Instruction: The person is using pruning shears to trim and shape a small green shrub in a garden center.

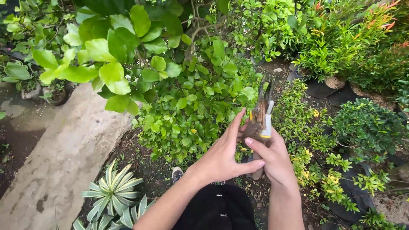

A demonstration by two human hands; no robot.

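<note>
Shears [262, 111] partly hidden by right hand [277, 159].

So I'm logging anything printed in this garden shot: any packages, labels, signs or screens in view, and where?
None: only shrubs, black grow bags, a stone slab, and rusty pruning shears with a plain white and yellow band, in the right hand with the left hand alongside.

I count two hands, the left hand [221, 159] and the right hand [275, 159], and one pair of garden shears [260, 117]. I see two striped spiky plants [113, 191], one concrete slab [64, 157], one shoe [177, 173] and several black nursery bags [319, 88].
</note>
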